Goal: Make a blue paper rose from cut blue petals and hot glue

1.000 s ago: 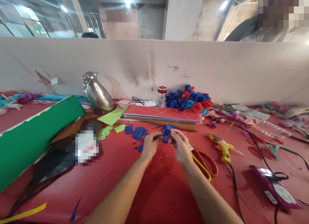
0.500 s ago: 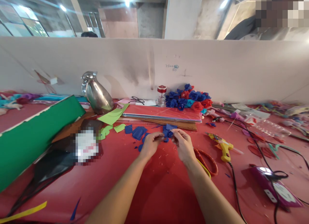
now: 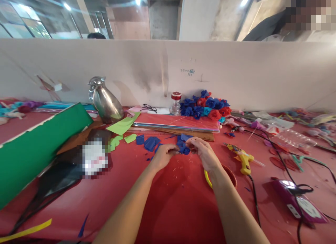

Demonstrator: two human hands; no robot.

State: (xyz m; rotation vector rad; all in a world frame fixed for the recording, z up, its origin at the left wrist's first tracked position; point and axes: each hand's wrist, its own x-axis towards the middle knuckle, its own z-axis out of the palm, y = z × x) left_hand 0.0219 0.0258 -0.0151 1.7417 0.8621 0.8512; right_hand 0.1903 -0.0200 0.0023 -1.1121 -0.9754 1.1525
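Observation:
My left hand [image 3: 164, 156] pinches a small blue paper flower [image 3: 186, 150] at its fingertips, above the red tabletop. Just right of the flower is my right hand [image 3: 203, 151], its fingers curled together; what they hold, if anything, is too small to make out. Behind the hands lie blue paper pieces [image 3: 151, 144], partly covered by my fingers. Under my right forearm is a large pair of handles, a yellow loop [image 3: 208, 179] and an orange-red one [image 3: 232, 175], partly hidden. A yellow hot glue gun [image 3: 245, 162] rests to the right.
Blue and red paper flowers [image 3: 215, 105] are heaped by the white partition, beside a red-lidded jar [image 3: 175, 103]. A metal jug [image 3: 107, 104] and green board [image 3: 44, 146] stand left. Stacked paper sheets [image 3: 175, 121] lie behind. Cables and a purple device [image 3: 299, 202] occupy the right.
My right hand has shifted slightly right, away from the flower, and its forearm now covers more of the handles. The flower shows more clearly beside my left fingertips.

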